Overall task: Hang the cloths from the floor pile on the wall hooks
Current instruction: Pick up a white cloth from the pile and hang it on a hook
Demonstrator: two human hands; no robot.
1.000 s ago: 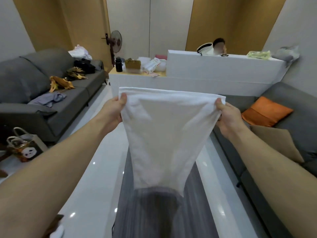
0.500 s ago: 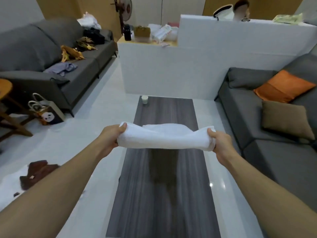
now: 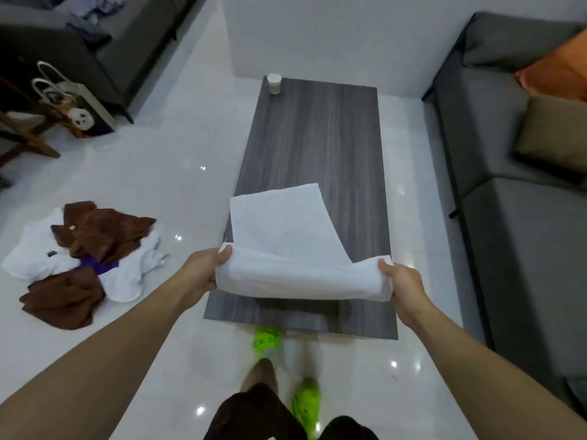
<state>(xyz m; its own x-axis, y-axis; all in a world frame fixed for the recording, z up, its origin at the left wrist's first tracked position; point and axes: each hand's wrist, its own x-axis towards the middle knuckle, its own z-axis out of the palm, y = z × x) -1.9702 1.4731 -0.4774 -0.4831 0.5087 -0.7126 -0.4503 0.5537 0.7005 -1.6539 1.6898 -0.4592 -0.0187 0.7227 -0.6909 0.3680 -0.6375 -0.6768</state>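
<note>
white cloth (image 3: 286, 249) gripped at its ends by left hand (image 3: 203, 271) and right hand (image 3: 401, 284) above grey table (image 3: 317, 138).

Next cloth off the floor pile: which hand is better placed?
Left, probably. The floor pile lies beside the left hand; the right hand is across the table. Both currently grip the white towel.

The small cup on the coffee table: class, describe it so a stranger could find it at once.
Start at the long dark wood-grain coffee table between the grey sofas. At its far left corner stands a small white cup, upright. It is the only object standing on the table; the white towel is at the near end.
</note>
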